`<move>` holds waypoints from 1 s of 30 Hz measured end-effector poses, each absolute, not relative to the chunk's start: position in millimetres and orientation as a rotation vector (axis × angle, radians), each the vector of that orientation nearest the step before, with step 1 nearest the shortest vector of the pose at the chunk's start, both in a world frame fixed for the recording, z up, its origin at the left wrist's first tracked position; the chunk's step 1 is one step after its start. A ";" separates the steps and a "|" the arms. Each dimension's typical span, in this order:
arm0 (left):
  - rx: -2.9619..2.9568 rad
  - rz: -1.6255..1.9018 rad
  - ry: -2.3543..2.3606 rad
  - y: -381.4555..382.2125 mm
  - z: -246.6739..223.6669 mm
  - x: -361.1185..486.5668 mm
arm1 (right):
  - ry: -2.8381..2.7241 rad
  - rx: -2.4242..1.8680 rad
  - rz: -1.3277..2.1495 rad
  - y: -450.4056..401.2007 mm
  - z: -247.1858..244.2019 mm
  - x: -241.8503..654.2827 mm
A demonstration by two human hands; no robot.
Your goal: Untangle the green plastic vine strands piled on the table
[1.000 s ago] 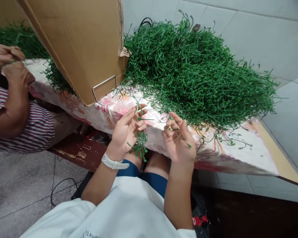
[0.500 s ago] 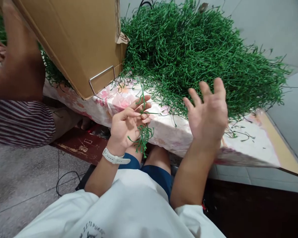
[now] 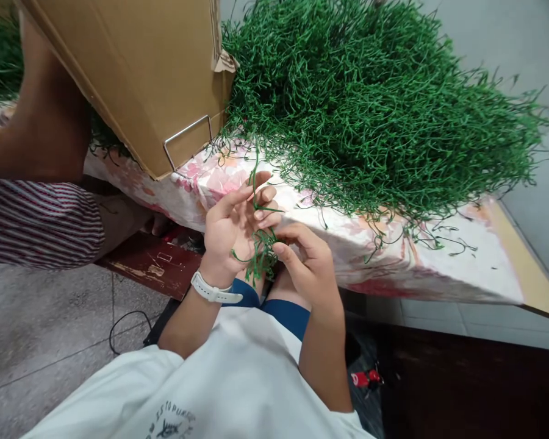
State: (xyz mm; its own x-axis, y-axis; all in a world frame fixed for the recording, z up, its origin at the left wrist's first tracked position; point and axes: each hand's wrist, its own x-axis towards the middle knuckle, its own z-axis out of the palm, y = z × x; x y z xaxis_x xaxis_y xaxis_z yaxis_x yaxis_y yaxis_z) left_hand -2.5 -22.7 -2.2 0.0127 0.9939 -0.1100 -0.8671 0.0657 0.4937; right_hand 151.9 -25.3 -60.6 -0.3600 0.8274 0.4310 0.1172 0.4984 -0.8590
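Observation:
My left hand (image 3: 231, 228), with a white watch (image 3: 215, 291) on its wrist, is palm up and closed on a thin green plant stem (image 3: 255, 183). The stem's upper end sticks up past my fingers, and its branched curly tips (image 3: 261, 262) hang over my palm. From the right, my right hand (image 3: 304, 259) pinches at these branched tips with thumb and forefinger. Beyond both hands a large heap of the same green stems (image 3: 366, 110) lies on a flowered cloth (image 3: 329, 244).
A cardboard box (image 3: 137, 79) with a metal wire handle (image 3: 187, 141) stands at the left of the heap. Past it are another person's arm (image 3: 50, 128) and striped clothing (image 3: 41, 225). Loose stems (image 3: 455, 244) lie near the cloth's right end. A worn red-brown bench (image 3: 160, 262) is below left.
My right hand has come from over the heap's front edge, where it was open, down and left to the stem's branched tips. My left hand has stayed about where it was.

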 end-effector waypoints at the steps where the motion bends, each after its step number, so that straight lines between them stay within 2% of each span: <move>1: 0.319 1.505 0.504 -22.5 -1.2 -3.6 | -1.794 -0.799 0.952 -24.9 -62.0 154.0; 14: 0.323 1.748 0.579 -17.0 8.8 -30.0 | -1.547 -0.907 0.918 -26.5 -66.5 169.7; 22: 0.228 1.800 0.332 -16.5 8.1 -47.8 | -1.172 -0.792 0.916 -23.5 -70.2 177.3; 30: 0.307 1.816 0.579 -16.7 6.6 -38.1 | -1.623 -0.772 1.050 -24.7 -76.7 156.8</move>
State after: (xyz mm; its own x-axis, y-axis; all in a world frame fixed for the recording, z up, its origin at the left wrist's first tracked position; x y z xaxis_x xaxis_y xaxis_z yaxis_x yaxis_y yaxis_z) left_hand -38.1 -16.7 6.6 -0.3183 0.9447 -0.0783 -0.8156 -0.2308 0.5306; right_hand 156.8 -24.7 -76.7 -0.2836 0.8707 0.4018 -0.0096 0.4164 -0.9091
